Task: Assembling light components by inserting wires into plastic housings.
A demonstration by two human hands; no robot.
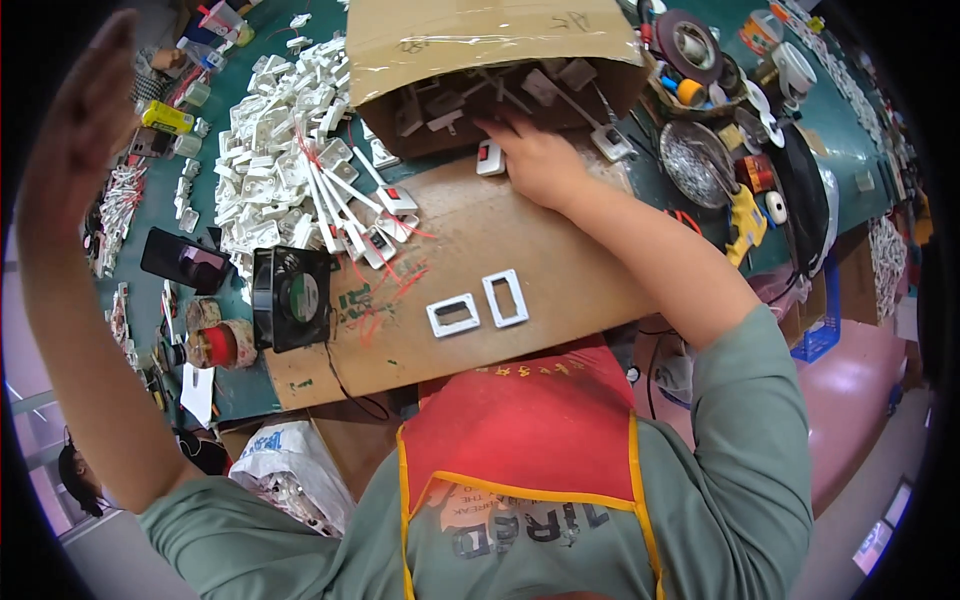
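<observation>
My right hand (pixel 540 160) is at the open mouth of a cardboard box (pixel 490 40). Its fingers are closed around a white plastic switch housing (pixel 489 157) with a red rocker; the part between the fingers is hidden. Several similar white housings with long stems (pixel 560 95) lie inside the box. Raised high at the far left, my left hand (pixel 85 110) holds nothing, its fingers stretched out. Two white rectangular frames (pixel 453 327) lie on the brown cardboard sheet (pixel 560 270) before me. Left of them rest several stemmed white housings with red switches and red wires (pixel 375 245).
A large heap of white plastic housings (pixel 275 150) covers the table's left part. A black fan (pixel 292 298), a phone (pixel 185 262) and a jar (pixel 222 345) stand near it. At right are tape rolls (pixel 690 45), a metal bowl (pixel 695 160) and a yellow glue gun (pixel 745 225).
</observation>
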